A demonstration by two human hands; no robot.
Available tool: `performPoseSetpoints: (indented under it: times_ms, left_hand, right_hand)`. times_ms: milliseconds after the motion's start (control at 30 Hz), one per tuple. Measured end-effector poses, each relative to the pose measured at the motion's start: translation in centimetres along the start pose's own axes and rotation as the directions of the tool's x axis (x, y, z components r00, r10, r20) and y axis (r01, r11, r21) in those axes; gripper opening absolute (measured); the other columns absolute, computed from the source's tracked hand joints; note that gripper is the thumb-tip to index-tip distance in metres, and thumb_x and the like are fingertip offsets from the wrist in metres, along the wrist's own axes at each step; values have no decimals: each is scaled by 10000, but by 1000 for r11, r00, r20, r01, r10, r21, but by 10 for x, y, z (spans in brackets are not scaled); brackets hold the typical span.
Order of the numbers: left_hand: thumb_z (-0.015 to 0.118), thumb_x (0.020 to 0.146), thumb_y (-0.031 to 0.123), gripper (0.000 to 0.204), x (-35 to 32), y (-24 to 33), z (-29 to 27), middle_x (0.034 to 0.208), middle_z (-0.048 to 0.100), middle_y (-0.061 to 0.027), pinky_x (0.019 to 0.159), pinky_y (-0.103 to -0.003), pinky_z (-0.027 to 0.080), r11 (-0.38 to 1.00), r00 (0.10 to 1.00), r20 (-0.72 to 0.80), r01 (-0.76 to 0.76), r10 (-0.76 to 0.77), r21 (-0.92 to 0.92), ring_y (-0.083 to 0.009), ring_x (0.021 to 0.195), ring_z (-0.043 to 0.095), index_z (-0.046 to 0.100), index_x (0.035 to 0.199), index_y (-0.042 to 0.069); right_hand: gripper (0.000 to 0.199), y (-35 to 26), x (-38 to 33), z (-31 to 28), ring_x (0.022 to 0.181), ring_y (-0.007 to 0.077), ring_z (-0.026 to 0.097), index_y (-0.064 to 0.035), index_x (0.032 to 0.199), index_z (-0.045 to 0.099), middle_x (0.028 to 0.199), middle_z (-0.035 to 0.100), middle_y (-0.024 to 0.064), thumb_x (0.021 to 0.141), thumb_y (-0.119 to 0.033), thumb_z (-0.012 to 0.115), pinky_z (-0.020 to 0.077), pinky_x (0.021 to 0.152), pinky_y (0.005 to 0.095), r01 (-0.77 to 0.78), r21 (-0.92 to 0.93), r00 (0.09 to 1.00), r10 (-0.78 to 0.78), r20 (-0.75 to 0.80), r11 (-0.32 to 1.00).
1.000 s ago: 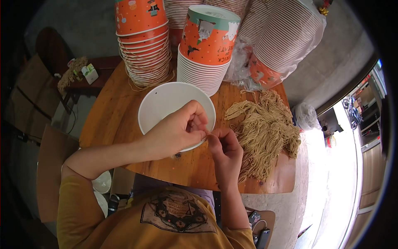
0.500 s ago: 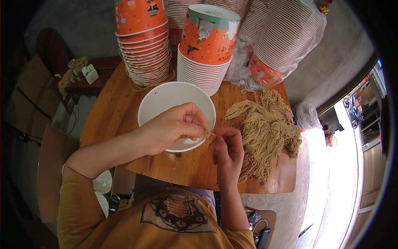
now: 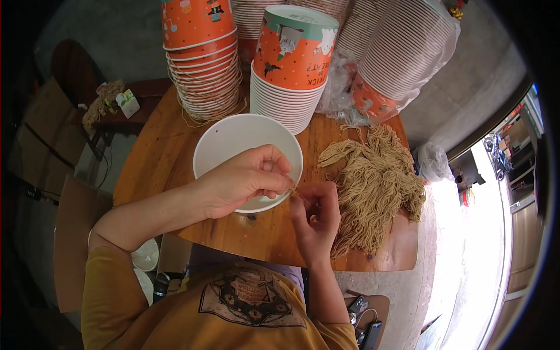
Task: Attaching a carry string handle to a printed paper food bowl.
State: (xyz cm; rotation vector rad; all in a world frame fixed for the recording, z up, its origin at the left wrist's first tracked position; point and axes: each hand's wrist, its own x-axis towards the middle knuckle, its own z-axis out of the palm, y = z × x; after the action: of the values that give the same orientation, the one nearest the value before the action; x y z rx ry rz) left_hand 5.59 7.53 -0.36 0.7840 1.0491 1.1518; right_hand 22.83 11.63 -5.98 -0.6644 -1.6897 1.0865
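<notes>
A paper bucket with a plain white inside stands on the wooden table, its mouth facing me and a small hole near its far rim. My left hand reaches across the mouth, its thumb and fingers pinched together at the right rim. There a thin tan string runs between my hands. Just outside that rim, my right hand is closed with curled fingers on the string. The knuckles partly hide the string's ends. Beside my right hand lies a heap of tan strings.
Behind the bucket rise a stack of orange buckets with string handles, another upside-down stack and plastic-wrapped stacks. The table ends in a rounded edge close to my body. A cardboard box stands at the left.
My right hand has shifted slightly left and turned, its fingers curling further in by the rim. My left hand stays almost in place, and the bucket has barely moved.
</notes>
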Motion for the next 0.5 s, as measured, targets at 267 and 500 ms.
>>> performPoseSetpoints:
  times_ms: [267,500]
  left_hand:
    - [608,880,2,160,-1,1,1,956,629,-78,720,-220,454,1000,1000,-7,16,-16,-18,-99,818,567,520,1004,50]
    - [605,879,4,156,0,0,-1,951,625,-81,718,-223,448,1000,1000,-2,18,-18,-19,-101,823,566,518,1000,48]
  right_hand:
    - [102,11,-2,3,600,50,461,-36,869,552,817,495,8,852,-41,653,383,523,200,-71,149,997,77,-32,986]
    - [76,9,-4,2,608,34,448,-33,874,542,776,502,-6,874,-31,618,373,543,187,-75,168,997,79,-20,983]
